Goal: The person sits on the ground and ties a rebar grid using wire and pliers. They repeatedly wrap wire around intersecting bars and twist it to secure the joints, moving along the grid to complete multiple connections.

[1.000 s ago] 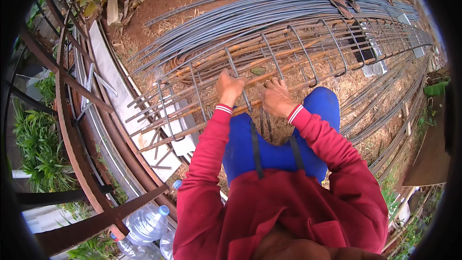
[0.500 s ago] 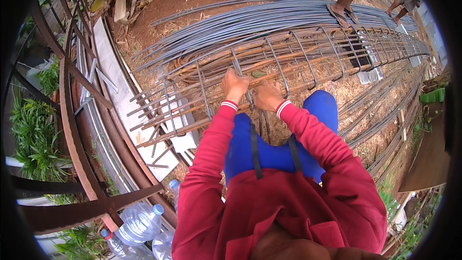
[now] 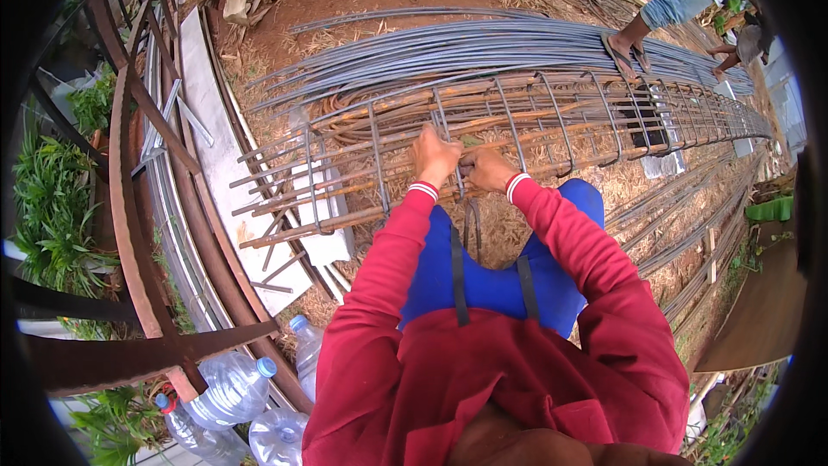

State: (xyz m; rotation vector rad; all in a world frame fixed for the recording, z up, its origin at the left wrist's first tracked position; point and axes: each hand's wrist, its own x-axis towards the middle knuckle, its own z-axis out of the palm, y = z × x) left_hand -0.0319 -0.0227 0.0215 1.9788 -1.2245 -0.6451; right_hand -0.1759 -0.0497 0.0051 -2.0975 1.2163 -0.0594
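Steel stirrup (image 3: pixel 437 105) gripped in closed fingers of left hand (image 3: pixel 435 157), right hand (image 3: pixel 489 170) just beside it with fingers curled, their hold hidden, both at the near side of a long rebar cage (image 3: pixel 555 116) lying crosswise before the knees, blue-grey bars (image 3: pixel 457 50) beyond.

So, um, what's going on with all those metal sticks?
A person in a red top is handling a long metal cage. The left hand and right hand are close together by one of its loops; exactly what they grip is hidden. Beyond lies a bundle of grey bars, where another person stands.
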